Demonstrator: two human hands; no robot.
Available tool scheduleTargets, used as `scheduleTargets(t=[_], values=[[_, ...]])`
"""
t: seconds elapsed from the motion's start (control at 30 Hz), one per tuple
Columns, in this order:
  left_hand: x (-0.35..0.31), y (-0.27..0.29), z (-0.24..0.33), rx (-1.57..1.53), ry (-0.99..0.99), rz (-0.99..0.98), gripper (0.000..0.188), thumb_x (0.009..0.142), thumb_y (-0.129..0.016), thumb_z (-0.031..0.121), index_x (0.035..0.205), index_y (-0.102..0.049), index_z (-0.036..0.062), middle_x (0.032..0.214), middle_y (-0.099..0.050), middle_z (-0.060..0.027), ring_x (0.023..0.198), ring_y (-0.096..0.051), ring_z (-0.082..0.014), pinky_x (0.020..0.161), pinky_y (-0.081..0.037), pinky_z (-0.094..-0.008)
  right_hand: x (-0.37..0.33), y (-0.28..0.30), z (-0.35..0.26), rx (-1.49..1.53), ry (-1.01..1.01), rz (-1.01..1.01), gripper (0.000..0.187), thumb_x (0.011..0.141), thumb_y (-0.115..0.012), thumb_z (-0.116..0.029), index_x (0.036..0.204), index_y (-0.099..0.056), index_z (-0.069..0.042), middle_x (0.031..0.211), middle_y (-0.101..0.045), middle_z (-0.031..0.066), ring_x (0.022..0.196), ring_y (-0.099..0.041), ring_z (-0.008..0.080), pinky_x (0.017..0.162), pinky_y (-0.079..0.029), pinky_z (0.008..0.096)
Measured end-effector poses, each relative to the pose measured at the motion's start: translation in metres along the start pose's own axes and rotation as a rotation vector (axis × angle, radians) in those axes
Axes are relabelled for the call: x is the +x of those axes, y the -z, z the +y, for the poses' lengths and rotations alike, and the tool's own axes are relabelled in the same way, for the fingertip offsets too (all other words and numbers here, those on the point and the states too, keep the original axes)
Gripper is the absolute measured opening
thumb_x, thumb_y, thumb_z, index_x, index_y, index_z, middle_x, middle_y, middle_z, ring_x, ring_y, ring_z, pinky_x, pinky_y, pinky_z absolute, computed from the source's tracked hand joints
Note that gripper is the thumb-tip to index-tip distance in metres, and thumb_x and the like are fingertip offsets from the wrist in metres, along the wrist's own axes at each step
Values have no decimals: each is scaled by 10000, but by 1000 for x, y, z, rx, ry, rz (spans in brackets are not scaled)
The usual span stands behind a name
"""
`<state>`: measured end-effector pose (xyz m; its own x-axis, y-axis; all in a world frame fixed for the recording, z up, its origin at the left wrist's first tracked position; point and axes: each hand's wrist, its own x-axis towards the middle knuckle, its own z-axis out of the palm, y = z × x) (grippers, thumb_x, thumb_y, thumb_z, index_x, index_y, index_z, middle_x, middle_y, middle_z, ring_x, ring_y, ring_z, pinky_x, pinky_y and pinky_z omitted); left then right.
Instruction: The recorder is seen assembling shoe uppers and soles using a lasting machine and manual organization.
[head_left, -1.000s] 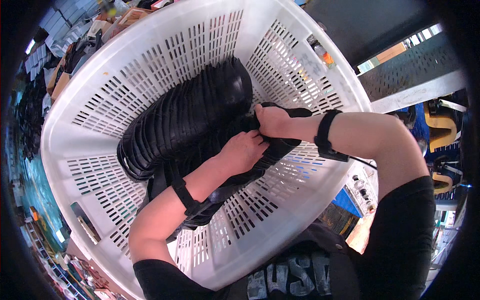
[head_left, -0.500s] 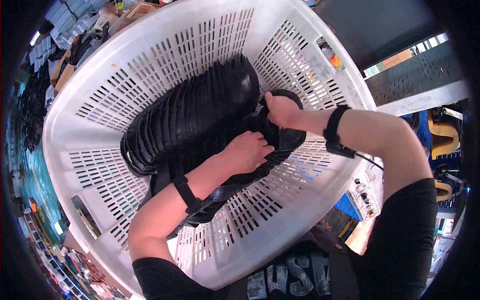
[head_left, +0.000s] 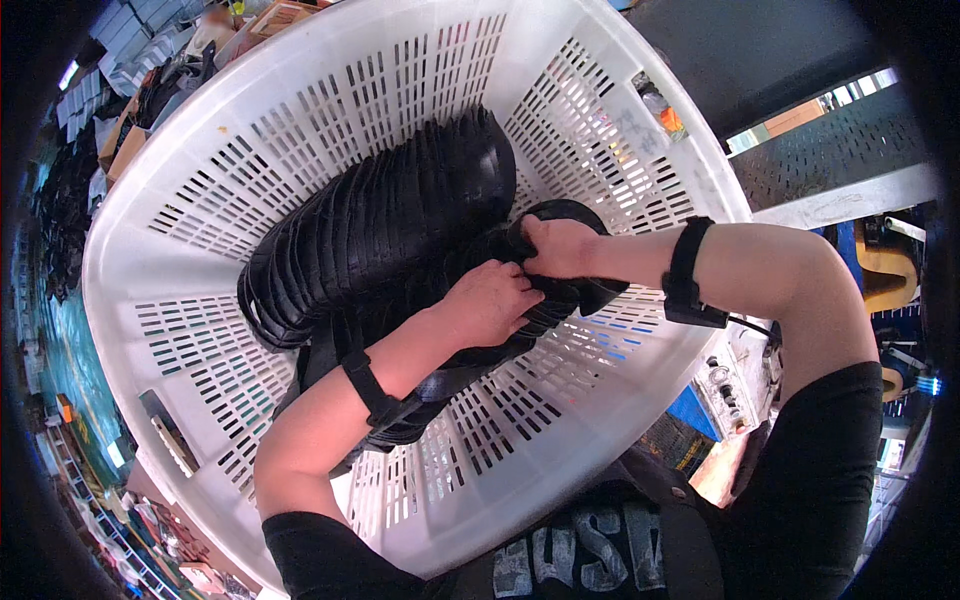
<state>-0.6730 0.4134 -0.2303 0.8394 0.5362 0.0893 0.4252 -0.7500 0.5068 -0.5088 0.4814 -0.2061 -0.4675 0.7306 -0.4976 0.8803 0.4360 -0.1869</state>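
Observation:
A stack of nested black curved pieces [head_left: 385, 205], smooth and thin-edged, lies on its side in a white slotted plastic basket [head_left: 180, 130]. Nearer to me a second black stack [head_left: 415, 405] lies beside it, partly covered by my left forearm. My left hand [head_left: 492, 303] rests on this nearer stack with its fingers curled over the pieces' edges. At the stack's right end, my right hand [head_left: 562, 247] pinches a black curved piece [head_left: 572, 210] between thumb and fingers. The two hands almost touch. My fingertips are partly hidden among the dark pieces.
The basket's high rim surrounds both stacks. Beyond it at the right stand a dark metal frame [head_left: 840, 140] and yellow hooked parts [head_left: 888, 275]. A white panel with dark knobs [head_left: 728, 385] is close to the basket's right side. Cartons [head_left: 125, 150] and clutter are at the far left.
My right hand has moved slightly left and toward me, closer to my left hand, shifting the black curved piece with it. My left hand has hardly moved.

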Motion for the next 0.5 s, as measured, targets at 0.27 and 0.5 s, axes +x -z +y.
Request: scheduleTargets(t=[0.27, 0.5], values=[[3, 0, 1, -31, -32, 23, 396, 733, -668, 203, 1100, -616, 64, 978, -632, -83, 1050, -535, -259, 926, -417, -386, -15, 40, 21, -238, 19, -204, 248, 711, -577, -129, 914, -640, -2, 859, -642, 202, 878, -628, 344, 772, -500, 417], [-1, -5, 3, -15, -21, 108, 368, 724, -673, 190, 1067, -621, 68, 953, -626, -79, 1044, -534, -255, 916, -418, -385, -34, 118, -4, -257, -65, 276, 146, 735, -535, -57, 826, -631, 6, 803, -633, 210, 807, -633, 359, 695, -521, 430]])
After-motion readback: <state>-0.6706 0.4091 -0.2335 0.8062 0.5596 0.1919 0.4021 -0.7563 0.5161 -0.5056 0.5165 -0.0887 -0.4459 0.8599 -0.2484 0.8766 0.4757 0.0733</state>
